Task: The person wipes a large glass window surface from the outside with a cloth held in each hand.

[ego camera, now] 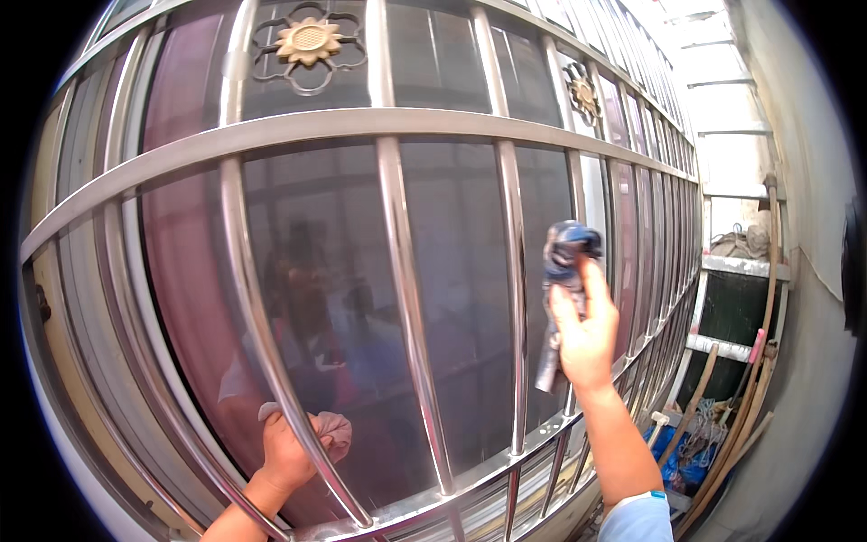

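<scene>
My left hand (288, 447) is behind a vertical bar of the stainless steel window grille (406, 305), closed around a pinkish cloth (333, 433) near the dark window glass (454, 271). On the right, my right hand (586, 332) is raised in front of the grille, holding a bunched dark blue and grey patterned cloth (572, 251), slightly blurred; its lower end hangs down beside the palm. Whether this cloth touches a bar, I cannot tell. A broad horizontal rail (433, 122) crosses above both hands.
Gold flower ornaments (308, 42) decorate the upper grille. At the right, a metal ladder (745, 267) stands by a pale wall (819, 339), with wooden poles (745, 406), cords and blue plastic (687, 467) at its foot. A lower rail (474, 477) runs beneath the hands.
</scene>
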A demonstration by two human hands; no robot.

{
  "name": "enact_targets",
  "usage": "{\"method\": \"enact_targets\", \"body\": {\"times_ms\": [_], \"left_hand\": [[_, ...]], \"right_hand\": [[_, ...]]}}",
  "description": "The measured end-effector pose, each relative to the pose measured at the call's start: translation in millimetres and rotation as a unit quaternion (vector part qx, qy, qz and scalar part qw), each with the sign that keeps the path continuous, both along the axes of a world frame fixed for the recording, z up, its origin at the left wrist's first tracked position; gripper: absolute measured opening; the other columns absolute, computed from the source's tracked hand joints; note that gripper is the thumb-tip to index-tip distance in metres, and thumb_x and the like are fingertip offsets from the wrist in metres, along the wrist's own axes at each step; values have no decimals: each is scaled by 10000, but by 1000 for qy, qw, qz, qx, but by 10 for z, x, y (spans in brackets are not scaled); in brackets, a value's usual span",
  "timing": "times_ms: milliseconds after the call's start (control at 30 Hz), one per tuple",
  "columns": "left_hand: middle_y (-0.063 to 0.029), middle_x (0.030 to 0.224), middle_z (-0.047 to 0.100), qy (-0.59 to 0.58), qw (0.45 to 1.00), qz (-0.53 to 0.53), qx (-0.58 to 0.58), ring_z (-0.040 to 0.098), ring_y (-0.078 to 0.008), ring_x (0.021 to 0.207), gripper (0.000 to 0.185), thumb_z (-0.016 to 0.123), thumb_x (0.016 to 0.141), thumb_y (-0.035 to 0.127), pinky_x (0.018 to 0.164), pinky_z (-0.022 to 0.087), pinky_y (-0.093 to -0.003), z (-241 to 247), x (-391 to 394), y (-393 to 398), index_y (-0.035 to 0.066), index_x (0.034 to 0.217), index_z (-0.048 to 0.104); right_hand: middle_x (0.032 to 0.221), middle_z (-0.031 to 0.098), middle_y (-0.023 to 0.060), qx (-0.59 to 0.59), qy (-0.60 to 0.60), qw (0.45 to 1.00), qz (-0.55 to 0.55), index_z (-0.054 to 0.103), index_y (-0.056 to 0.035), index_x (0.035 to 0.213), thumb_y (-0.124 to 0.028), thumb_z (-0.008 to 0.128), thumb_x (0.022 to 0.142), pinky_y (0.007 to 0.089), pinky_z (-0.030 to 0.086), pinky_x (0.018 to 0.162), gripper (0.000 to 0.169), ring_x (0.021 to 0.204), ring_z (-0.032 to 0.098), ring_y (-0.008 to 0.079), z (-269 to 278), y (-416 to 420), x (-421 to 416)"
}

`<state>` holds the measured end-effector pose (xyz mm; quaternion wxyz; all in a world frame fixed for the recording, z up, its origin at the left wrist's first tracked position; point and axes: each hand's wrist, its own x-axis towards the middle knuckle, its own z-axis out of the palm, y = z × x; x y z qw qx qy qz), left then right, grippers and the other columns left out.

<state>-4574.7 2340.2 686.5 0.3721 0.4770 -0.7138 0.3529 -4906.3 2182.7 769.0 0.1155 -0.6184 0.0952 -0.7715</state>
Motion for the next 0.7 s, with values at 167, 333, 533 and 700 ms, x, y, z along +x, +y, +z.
{"method": "enact_targets", "body": {"times_ms": [167, 333, 533, 700], "left_hand": [[-82, 666, 550, -4, 999, 38, -10, 546, -304, 647, 214, 720, 608, 165, 613, 423, -424, -70, 21, -112, 85, 660, 528], [-125, 718, 510, 34, 998, 60, -6, 511, -343, 688, 181, 665, 668, 157, 630, 404, -442, -201, 183, -187, 49, 760, 553], [-146, 743, 493, -40, 994, 97, -18, 489, -351, 722, 184, 629, 729, 163, 699, 392, -442, -189, 172, -143, 18, 799, 540], [-146, 769, 503, -49, 990, 129, 10, 489, -354, 753, 187, 616, 753, 167, 758, 377, -445, -180, 122, -103, 8, 831, 556]], "right_hand": [[1119, 560, 76, 97, -20, 982, 159, 405, -8, 1379, -127, 558, 927, 272, 461, 807, 492, 878, 563, 134, -35, -782, 412], [1290, 486, 207, -77, 85, 983, -142, 448, -15, 1330, -172, 592, 868, 399, 371, 1016, 508, 1215, 466, 334, 404, -1312, 927], [1275, 514, 199, -110, -1, 912, -395, 505, -33, 1280, -194, 537, 887, 446, 396, 994, 426, 1189, 485, 359, 709, -1995, 855], [1103, 620, 216, 277, -249, 862, -345, 580, 32, 1142, -251, 495, 912, 475, 457, 878, 375, 1002, 589, 409, -20, -2735, 308]]}}
